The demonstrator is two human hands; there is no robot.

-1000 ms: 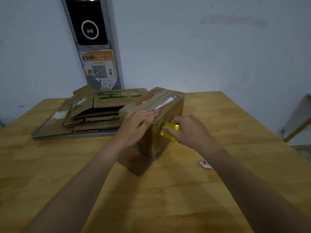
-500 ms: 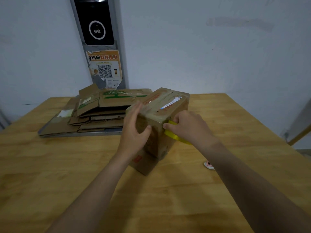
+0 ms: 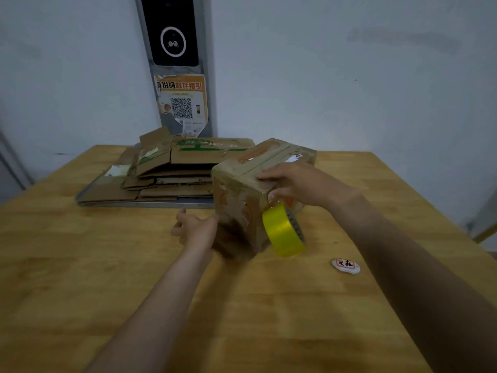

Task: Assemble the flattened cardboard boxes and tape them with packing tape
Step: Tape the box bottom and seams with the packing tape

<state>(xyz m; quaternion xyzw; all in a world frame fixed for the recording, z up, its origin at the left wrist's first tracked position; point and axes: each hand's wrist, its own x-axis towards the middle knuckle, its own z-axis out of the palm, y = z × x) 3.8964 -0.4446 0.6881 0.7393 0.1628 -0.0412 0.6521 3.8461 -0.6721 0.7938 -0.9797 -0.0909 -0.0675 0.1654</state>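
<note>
Only the head view to go on here. An assembled cardboard box (image 3: 258, 189) is propped tilted on the wooden bench (image 3: 80, 265), one bottom corner down. The right hand (image 3: 301, 181) is laid over the top near edge with fingers spread, thumb pressing at the corner, apparently pinning the tape end. The yellow packing tape roll (image 3: 283, 228) hangs just below that thumb, against the box side. The left hand (image 3: 196, 230) is loose and open beside the lower left face, gripping nothing.

Probable trouble: with the box balanced on a corner and the roll dangling, the strip could be peeled off or laid crooked.

Behind, a stack of flattened boxes (image 3: 166, 170) is waiting on a grey tray (image 3: 145, 203), close enough to be bumped. A small white token (image 3: 345, 265) lies near the right forearm.
</note>
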